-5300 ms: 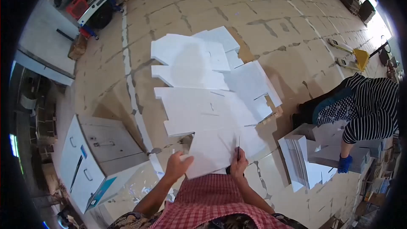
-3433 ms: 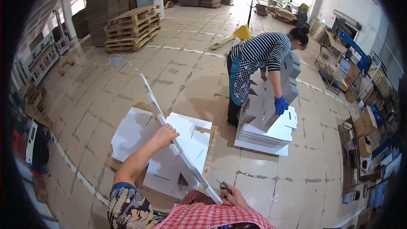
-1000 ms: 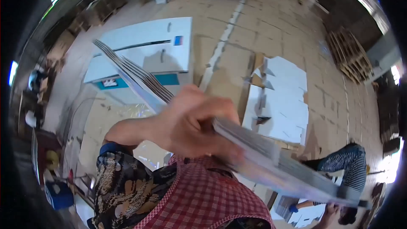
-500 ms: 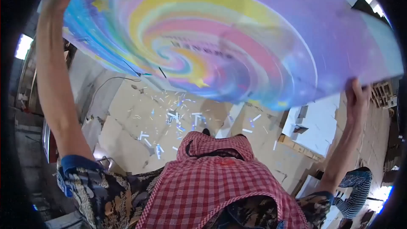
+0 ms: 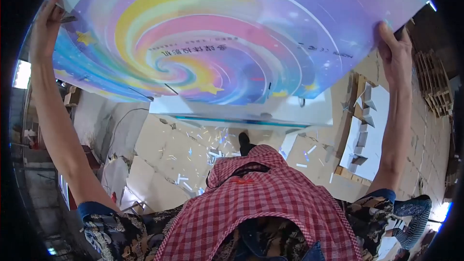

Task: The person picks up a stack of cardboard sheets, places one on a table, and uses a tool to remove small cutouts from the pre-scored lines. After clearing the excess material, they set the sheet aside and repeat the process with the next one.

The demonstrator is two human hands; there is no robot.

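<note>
A large printed sheet (image 5: 251, 24) with a pastel swirl, yellow stars and dark lettering spans the upper view. My left hand (image 5: 47, 24) grips its left edge, fingers closed. At the right, my right hand (image 5: 395, 46) pinches the sheet's lower right edge with the thumb on the near face. Both arms are raised and spread. Under the sheet's lower edge shows a white board or stack (image 5: 241, 108) with a thin teal line along it.
Paper scraps (image 5: 215, 154) litter the floor. White sheets (image 5: 369, 135) with cut flaps lie on a wooden pallet at the right. More pallets (image 5: 435, 84) stand farther right. Striped fabric (image 5: 415, 222), apparently another person's clothing, shows at lower right.
The sheet has shifted and levelled, with more of its left part in view. My left hand moved down and left, my right hand up. The white stack now shows beneath.
</note>
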